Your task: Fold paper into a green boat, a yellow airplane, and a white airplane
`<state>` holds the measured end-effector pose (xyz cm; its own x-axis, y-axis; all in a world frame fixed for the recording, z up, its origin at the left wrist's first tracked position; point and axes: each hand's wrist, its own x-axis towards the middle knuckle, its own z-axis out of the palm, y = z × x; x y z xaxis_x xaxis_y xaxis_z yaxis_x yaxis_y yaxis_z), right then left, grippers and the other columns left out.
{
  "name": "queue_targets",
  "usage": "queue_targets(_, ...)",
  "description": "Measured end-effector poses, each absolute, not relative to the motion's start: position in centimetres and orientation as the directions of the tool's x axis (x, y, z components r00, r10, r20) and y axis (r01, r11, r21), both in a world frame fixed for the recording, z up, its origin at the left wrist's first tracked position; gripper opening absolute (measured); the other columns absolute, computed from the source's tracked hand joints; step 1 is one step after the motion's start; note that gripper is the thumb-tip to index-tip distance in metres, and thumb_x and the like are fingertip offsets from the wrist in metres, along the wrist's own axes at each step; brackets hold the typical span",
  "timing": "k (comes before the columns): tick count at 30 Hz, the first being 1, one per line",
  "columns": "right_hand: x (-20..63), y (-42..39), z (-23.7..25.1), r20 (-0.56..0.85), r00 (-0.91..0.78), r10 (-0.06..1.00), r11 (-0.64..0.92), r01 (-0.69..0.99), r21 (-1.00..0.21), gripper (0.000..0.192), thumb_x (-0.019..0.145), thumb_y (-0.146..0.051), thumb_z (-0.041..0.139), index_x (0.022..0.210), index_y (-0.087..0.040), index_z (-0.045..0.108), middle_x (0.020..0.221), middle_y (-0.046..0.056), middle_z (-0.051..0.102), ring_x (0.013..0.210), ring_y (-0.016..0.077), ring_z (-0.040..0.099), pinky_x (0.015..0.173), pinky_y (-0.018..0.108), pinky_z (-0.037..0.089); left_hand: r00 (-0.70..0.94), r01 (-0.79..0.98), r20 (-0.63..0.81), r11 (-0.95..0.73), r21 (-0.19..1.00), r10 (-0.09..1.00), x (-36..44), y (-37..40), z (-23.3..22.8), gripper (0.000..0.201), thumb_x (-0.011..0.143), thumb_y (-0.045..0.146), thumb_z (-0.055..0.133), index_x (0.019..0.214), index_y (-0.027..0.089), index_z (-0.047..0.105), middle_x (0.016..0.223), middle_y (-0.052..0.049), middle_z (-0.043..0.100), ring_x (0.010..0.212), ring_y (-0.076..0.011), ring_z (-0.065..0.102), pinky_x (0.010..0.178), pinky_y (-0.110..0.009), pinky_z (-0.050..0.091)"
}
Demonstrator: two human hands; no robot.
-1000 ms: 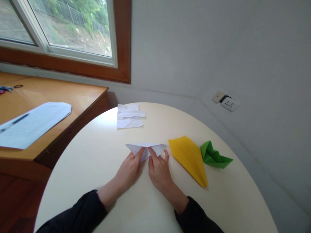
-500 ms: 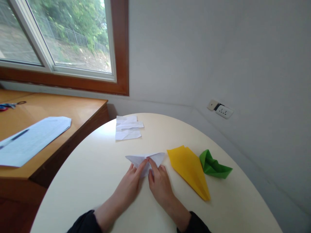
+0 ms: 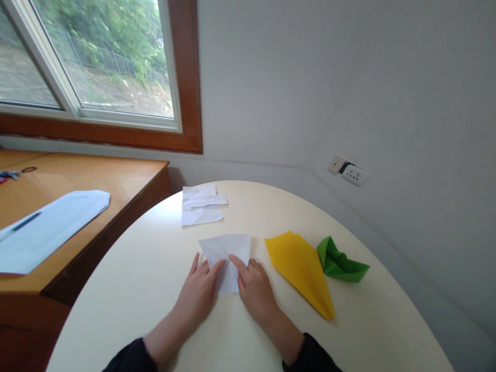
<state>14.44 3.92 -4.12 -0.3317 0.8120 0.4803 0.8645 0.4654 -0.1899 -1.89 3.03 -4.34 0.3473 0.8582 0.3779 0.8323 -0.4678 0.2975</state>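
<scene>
A small creased sheet of white paper [image 3: 227, 245] is spread out in front of me, wider at its far edge than near me. My left hand [image 3: 199, 289] grips its left side, the thumb lying on top and the other fingers at or behind the edge. From the right, my right hand [image 3: 256, 289] holds the opposite side, its index finger stretched across the paper and the rest curled by the edge. The fingertips under the sheet are partly hidden. To the right lie a yellow folded paper [image 3: 300, 271] and a green folded paper boat [image 3: 341, 262].
Several white paper pieces [image 3: 201, 217] lie near the far edge of the round white table [image 3: 135, 268]. On the wooden desk [image 3: 116, 168] at left are printed sheets [image 3: 50, 232], a pen [image 3: 26, 221] and scissors [image 3: 29, 169]. A wall socket [image 3: 355, 174] is at right.
The white paper has gone from a folded shape with two pointed wings to a flatter, opened sheet. My hands have moved slightly apart, and the view has shifted a little.
</scene>
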Motion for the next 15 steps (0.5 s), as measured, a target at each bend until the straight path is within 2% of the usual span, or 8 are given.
queue_targets(4,14.32,3.64,-3.99,0.468,-0.369,0.803,0.474,0.872,-0.125,0.048,0.077,0.001,0.044,0.119,-0.020,0.055,0.080,0.007,0.065,0.077,0.0209,0.058,0.070,0.032,0.044,0.400,0.814,0.376,-0.512,0.273,0.836,-1.91,3.09,-4.76,0.056,0.072,-0.002,0.036,0.124,0.016,0.046,0.105,-0.012,0.067,0.106,-0.0238,0.059,0.104,-0.056,0.028)
queue_targets(7,14.31,3.60,-4.06,0.478,-0.364,0.800,0.478,0.867,-0.139,0.053,0.077,0.000,0.043,0.127,-0.017,0.046,0.081,0.007,0.065,0.075,0.0210,0.058,0.072,0.033,0.044,0.425,0.788,0.350,-0.532,0.310,0.834,-1.93,3.13,-4.86,0.060,0.071,-0.003,0.034,0.127,0.015,0.042,0.101,-0.011,0.069,0.103,-0.0222,0.060,0.103,-0.052,0.032)
queue_targets(10,14.29,3.69,-4.24,0.495,-0.351,0.794,0.486,0.857,-0.172,0.056,0.078,0.000,0.041,0.132,-0.016,0.038,0.080,0.005,0.065,0.075,0.0198,0.058,0.076,0.033,0.044,0.434,0.776,0.316,-0.529,0.343,0.843,-1.90,2.97,-4.72,0.064,0.069,-0.004,0.034,0.131,0.015,0.038,0.105,-0.012,0.067,0.109,-0.0218,0.057,0.102,-0.049,0.034)
queue_targets(15,14.43,3.79,-4.29,0.488,-0.347,0.801,0.485,0.853,-0.190,0.059,0.078,-0.001,0.042,0.135,-0.016,0.033,0.081,0.005,0.065,0.079,0.0190,0.059,0.079,0.034,0.042,0.420,0.811,0.254,-0.486,0.326,0.871,-1.97,2.53,-4.27,0.073,0.068,-0.004,0.034,0.137,0.018,0.027,0.103,-0.010,0.067,0.109,-0.0213,0.057,0.105,-0.056,0.023)
